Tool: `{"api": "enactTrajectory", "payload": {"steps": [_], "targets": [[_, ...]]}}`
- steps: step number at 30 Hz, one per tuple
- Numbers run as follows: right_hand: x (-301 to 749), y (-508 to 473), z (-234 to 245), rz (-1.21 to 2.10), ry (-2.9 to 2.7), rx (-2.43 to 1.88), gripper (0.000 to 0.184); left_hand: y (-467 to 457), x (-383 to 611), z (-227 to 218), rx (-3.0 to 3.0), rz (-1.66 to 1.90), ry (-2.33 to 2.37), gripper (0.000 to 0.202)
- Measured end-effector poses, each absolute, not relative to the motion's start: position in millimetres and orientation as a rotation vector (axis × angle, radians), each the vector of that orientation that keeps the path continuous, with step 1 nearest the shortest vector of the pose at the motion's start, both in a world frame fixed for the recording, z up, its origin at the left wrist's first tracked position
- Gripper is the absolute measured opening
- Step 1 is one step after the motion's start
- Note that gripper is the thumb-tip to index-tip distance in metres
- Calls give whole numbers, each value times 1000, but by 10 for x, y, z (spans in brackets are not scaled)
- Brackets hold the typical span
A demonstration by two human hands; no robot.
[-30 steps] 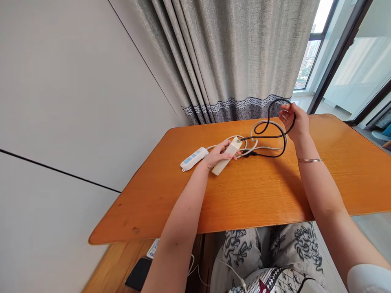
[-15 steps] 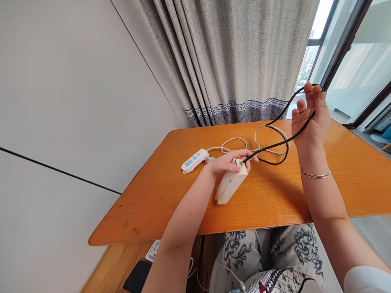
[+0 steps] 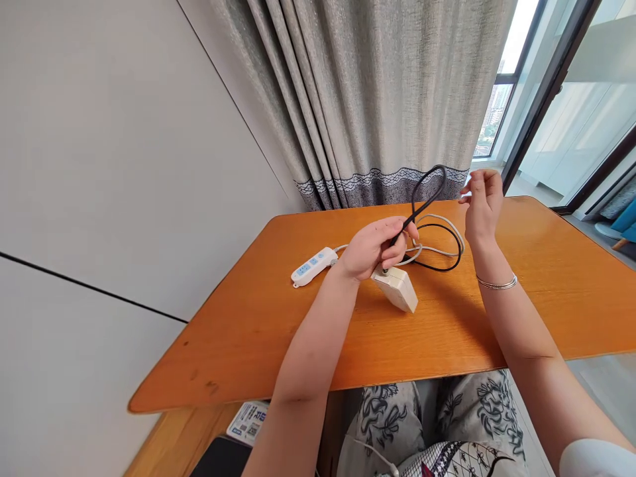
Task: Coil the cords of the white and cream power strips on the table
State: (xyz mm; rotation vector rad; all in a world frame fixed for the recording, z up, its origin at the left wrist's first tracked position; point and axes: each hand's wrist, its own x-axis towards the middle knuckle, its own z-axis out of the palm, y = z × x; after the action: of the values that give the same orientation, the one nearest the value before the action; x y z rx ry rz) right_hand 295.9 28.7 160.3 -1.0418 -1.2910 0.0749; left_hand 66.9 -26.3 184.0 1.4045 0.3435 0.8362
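Note:
My left hand (image 3: pixel 372 248) is closed around a black cable (image 3: pixel 428 192) over the middle of the table. Part of that cable stands up in a loop beyond the fingers. Just below this hand hangs a white power adapter (image 3: pixel 397 289), tilted, with the cable running into its top end. To the right, my right hand (image 3: pixel 481 209) is raised with its fingers curled in toward the thumb. A gap separates it from the cable loop, and nothing shows in its fingers. A bracelet (image 3: pixel 497 283) circles the right wrist.
A white power strip (image 3: pixel 314 266) lies on the wooden table (image 3: pixel 238 344), left of my left hand. A grey cord (image 3: pixel 460 238) winds behind the hands. Grey curtains (image 3: pixel 377 99) hang at the back. Below the table's left front edge are a printed card (image 3: pixel 247 423) and a dark flat object (image 3: pixel 221 458).
My left hand has shifted its hold from the adapter to the cable, and the adapter now hangs beneath. My right hand has let go of the cable and come lower and left.

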Motion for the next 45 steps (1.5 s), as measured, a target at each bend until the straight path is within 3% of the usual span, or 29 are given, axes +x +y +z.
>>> {"api": "enactTrajectory", "payload": {"steps": [4,7,16,19,25,28,33,37,42,45], "targets": [[2868,251,1561,78,-1494,-959,62,-306,590,1861,1453,909,357,33],[2734,253,1469,359,-1751,-969,69,-374,518,1895,1492,999,344,37],[2639,348,1206,1146,-2403,-1039,56,-530,291,2155,1261,1483,410,35],[2687,357,1219,990,-2536,-1129,44,-543,222,2227,1124,1622,383,40],[2738,381,1244,238,-2415,-1716,22,-556,188,2270,1108,1759,346,56],[2801,342,1334,226,-2282,-1723,20,-557,196,2259,1128,1773,341,58],[2923,285,1426,101,-2093,-1897,45,-577,181,2248,1130,1746,393,49],[2998,309,1411,62,-2137,-2129,20,-587,187,2250,1125,1765,411,48],[3107,195,1600,249,-2113,-1872,30,-545,188,2228,1131,1752,421,45],[3171,29,1785,166,-1966,-1730,37,-509,177,2222,1112,1759,414,45]]}}
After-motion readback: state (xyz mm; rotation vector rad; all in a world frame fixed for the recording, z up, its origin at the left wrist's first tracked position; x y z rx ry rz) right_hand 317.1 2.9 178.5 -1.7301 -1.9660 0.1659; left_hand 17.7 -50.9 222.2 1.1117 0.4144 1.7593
